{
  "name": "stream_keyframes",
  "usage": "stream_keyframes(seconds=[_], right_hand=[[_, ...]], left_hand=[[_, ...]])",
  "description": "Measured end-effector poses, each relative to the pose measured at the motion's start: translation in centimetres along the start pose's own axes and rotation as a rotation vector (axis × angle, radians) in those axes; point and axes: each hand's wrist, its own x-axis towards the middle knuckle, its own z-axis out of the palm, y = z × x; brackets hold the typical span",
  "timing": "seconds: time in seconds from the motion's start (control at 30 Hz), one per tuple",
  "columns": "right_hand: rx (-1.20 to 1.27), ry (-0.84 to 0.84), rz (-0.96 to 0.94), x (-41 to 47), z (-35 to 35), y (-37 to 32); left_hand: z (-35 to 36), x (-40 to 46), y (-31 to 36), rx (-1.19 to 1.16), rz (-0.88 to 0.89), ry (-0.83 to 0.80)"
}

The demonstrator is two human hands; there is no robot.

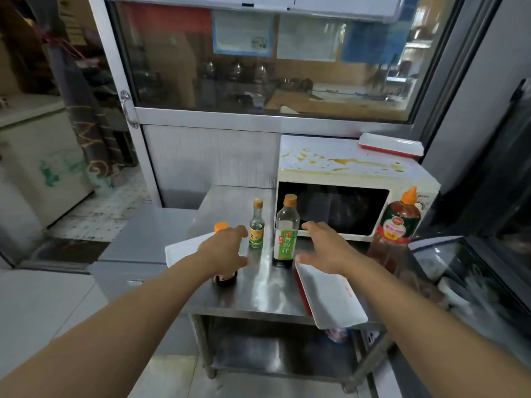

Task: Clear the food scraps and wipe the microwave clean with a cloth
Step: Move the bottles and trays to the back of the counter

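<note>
Head view: the microwave (353, 193) sits at the back right of the steel desk (258, 285), door facing the person, long axis left to right, its top streaked with yellow-brown spill (344, 162). Left hand (227, 248) and right hand (324, 248) reach forward, fingers spread, holding nothing. No cloth visible. Judgement: move the tall bottle (286, 231) aside first.

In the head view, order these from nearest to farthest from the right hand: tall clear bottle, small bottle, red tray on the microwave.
From the right hand:
1. Tall clear bottle, just to its left.
2. Small bottle, further left.
3. Red tray, on the microwave's back right corner.
</note>
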Motion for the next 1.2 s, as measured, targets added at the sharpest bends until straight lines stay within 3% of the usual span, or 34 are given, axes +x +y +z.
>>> stream_keyframes(seconds=[0.37,0.67,0.9,1.2], right_hand=[[0.111,0.011,-0.003,7.5,1.0,3.2],[0.194,0.089,0.098,13.3,4.3,4.2],[0.330,0.206,0.110,16.1,6.9,4.6],[0.484,0.214,0.096,16.8,8.4,5.0]], left_hand=[[0.0,3.9,-2.0,0.016,-0.191,0.207],[2.4,6.2,-6.0,-0.147,-0.316,0.248],[5.4,7.3,-9.1,-0.230,-0.319,0.197],[7.7,8.1,-10.1,-0.280,-0.303,0.212]])
